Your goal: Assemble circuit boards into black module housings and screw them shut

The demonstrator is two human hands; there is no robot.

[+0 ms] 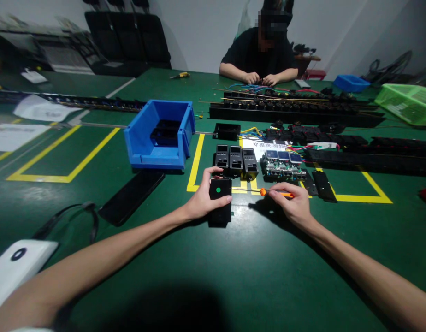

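My left hand [202,199] is closed around a small black module [220,201] with a green dot on its face, standing on the green table. My right hand [293,203] grips an orange-handled screwdriver [277,193] whose thin shaft points left at the module's side. Just beyond the hands stand three black modules [235,161] in a row and a cluster of blue-topped circuit parts [284,164].
A blue bin [161,133] holding black parts sits at the left, with a flat black plate [132,197] in front of it. Long black strips [296,113] and wires lie across the far table, where another person works. A green basket [406,102] stands at the far right. A white device [17,265] lies near left.
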